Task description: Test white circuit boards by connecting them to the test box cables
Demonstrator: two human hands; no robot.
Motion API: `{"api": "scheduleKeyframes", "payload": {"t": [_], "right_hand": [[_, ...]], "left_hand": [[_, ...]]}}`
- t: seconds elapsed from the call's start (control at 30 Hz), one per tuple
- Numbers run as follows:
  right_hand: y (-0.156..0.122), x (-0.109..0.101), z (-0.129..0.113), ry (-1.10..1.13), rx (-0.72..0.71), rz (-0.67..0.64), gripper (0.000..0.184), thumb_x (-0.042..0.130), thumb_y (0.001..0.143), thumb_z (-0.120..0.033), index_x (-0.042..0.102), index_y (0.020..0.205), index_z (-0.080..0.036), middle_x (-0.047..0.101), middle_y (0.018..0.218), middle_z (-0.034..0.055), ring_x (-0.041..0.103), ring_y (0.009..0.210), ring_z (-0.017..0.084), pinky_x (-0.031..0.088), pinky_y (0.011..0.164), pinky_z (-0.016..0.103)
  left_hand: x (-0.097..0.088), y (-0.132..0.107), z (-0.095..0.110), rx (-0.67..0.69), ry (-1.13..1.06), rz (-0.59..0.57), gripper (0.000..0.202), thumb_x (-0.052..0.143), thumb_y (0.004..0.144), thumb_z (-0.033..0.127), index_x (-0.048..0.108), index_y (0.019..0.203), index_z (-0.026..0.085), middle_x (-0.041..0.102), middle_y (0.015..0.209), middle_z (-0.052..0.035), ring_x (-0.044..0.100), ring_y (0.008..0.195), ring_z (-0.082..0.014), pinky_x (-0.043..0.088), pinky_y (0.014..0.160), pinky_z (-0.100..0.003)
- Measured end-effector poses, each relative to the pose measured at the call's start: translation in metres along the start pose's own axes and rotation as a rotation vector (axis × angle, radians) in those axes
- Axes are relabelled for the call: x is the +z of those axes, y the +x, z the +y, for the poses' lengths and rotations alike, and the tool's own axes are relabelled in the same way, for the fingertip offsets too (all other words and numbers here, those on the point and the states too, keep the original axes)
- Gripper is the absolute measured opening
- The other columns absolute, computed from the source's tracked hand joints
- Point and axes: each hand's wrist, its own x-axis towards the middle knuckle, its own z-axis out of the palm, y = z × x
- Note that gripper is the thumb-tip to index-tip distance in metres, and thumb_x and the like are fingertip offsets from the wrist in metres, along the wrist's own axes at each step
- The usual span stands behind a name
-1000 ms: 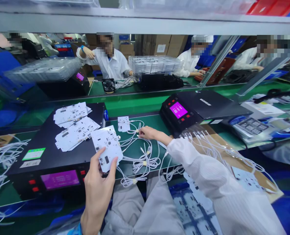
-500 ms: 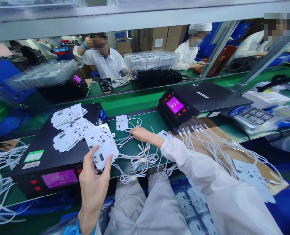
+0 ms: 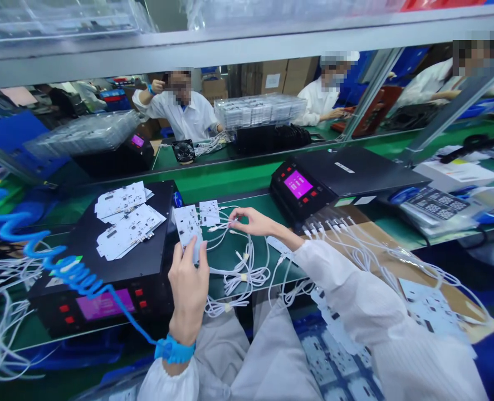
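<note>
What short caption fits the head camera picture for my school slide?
Left hand holds a white circuit board while the right hand reaches into white cables.

Bright even light, faint shadows, wide-angle bending toward the edges, little blur

A tangle of white USB cables (image 3: 242,267) lies across the green conveyor belt (image 3: 247,203) between the hands, so a hand passes above it. A black tester (image 3: 301,186) stands in the way beyond the right hand (image 3: 257,221). A second tester (image 3: 163,250) and a blue coiled cord (image 3: 69,273) crowd the left of the left hand (image 3: 188,284) and its circuit board (image 3: 187,225).
</note>
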Motion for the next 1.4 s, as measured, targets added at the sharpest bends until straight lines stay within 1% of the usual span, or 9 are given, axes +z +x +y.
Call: {"api": "scheduleKeyframes", "payload": {"t": [0.13, 0.27, 0.4, 0.57, 0.63, 0.73, 0.83, 1.13, 1.4], "right_hand": [[-0.009, 0.002, -0.015, 0.124, 0.009, 0.035, 0.029, 0.076, 0.086, -0.046, 0.066, 0.090, -0.019, 0.070, 0.093, 0.0030, 0.065, 0.088, 0.019, 0.053, 0.090, 0.035], [-0.014, 0.008, -0.034, 0.163, -0.005, 0.077, 0.038, 0.081, 0.082, -0.054, 0.066, 0.090, -0.020, 0.070, 0.094, 0.0025, 0.066, 0.089, 0.019, 0.055, 0.092, 0.036], [-0.013, 0.012, -0.040, 0.378, 0.023, 0.113, 0.043, 0.089, 0.074, -0.054, 0.065, 0.087, -0.020, 0.072, 0.089, 0.0013, 0.070, 0.084, 0.018, 0.058, 0.085, 0.035], [-0.009, 0.008, -0.027, 0.577, 0.111, 0.348, 0.043, 0.093, 0.068, -0.051, 0.073, 0.087, -0.019, 0.070, 0.073, -0.0012, 0.066, 0.063, 0.014, 0.053, 0.065, 0.028], [-0.009, 0.006, -0.023, 0.552, 0.133, 0.377, 0.042, 0.093, 0.067, -0.053, 0.077, 0.085, -0.018, 0.069, 0.069, -0.0009, 0.062, 0.061, 0.013, 0.050, 0.061, 0.028], [-0.012, 0.005, -0.023, 0.521, 0.170, 0.337, 0.043, 0.090, 0.069, -0.055, 0.080, 0.086, -0.018, 0.068, 0.069, -0.0010, 0.054, 0.057, 0.011, 0.044, 0.057, 0.026], [-0.013, 0.006, -0.028, 0.496, 0.187, 0.302, 0.043, 0.087, 0.072, -0.057, 0.082, 0.089, -0.018, 0.069, 0.072, -0.0004, 0.050, 0.057, 0.010, 0.039, 0.052, 0.025], [-0.013, 0.007, -0.032, 0.458, 0.118, 0.274, 0.036, 0.084, 0.077, -0.055, 0.083, 0.085, -0.020, 0.073, 0.084, 0.0030, 0.062, 0.077, 0.016, 0.047, 0.066, 0.027], [-0.012, 0.005, -0.031, 0.480, 0.114, 0.291, 0.036, 0.086, 0.074, -0.055, 0.083, 0.084, -0.020, 0.074, 0.084, 0.0029, 0.064, 0.079, 0.017, 0.050, 0.075, 0.031]], "left_hand": [[0.024, 0.010, 0.004, -0.083, -0.087, -0.051, 0.048, 0.061, 0.099, 0.053, 0.079, 0.116, 0.013, 0.073, 0.111, -0.0170, 0.073, 0.104, -0.0324, 0.058, 0.088, -0.040], [0.035, 0.014, 0.003, -0.133, -0.232, -0.081, 0.043, 0.060, 0.098, 0.050, 0.080, 0.113, 0.015, 0.074, 0.113, -0.0164, 0.074, 0.104, -0.0299, 0.060, 0.086, -0.038], [0.032, 0.013, 0.005, -0.142, -0.341, -0.071, 0.033, 0.062, 0.098, 0.044, 0.080, 0.107, 0.018, 0.076, 0.112, -0.0132, 0.074, 0.105, -0.0268, 0.060, 0.089, -0.036], [0.021, 0.007, 0.006, -0.266, -0.483, -0.025, 0.029, 0.068, 0.095, 0.044, 0.075, 0.108, 0.018, 0.076, 0.114, -0.0100, 0.073, 0.109, -0.0239, 0.059, 0.096, -0.033], [0.017, 0.006, 0.006, -0.288, -0.530, 0.006, 0.042, 0.071, 0.094, 0.045, 0.068, 0.127, 0.019, 0.072, 0.128, -0.0132, 0.071, 0.118, -0.0251, 0.059, 0.098, -0.033], [0.014, 0.004, 0.006, -0.261, -0.619, 0.017, 0.075, 0.069, 0.097, 0.043, 0.034, 0.161, 0.024, 0.065, 0.143, -0.0178, 0.067, 0.130, -0.0263, 0.061, 0.101, -0.036], [0.014, 0.005, 0.005, -0.252, -0.642, 0.005, 0.090, 0.068, 0.098, 0.043, 0.014, 0.168, 0.027, 0.066, 0.143, -0.0189, 0.068, 0.129, -0.0268, 0.062, 0.101, -0.039], [0.018, 0.007, -0.001, -0.288, -0.672, 0.038, 0.079, 0.074, 0.094, 0.043, 0.038, 0.161, 0.023, 0.055, 0.156, -0.0172, 0.059, 0.141, -0.0287, 0.056, 0.112, -0.040], [0.019, 0.007, -0.001, -0.288, -0.647, 0.029, 0.078, 0.073, 0.094, 0.042, 0.038, 0.161, 0.022, 0.053, 0.158, -0.0171, 0.058, 0.141, -0.0292, 0.056, 0.112, -0.040]]}}
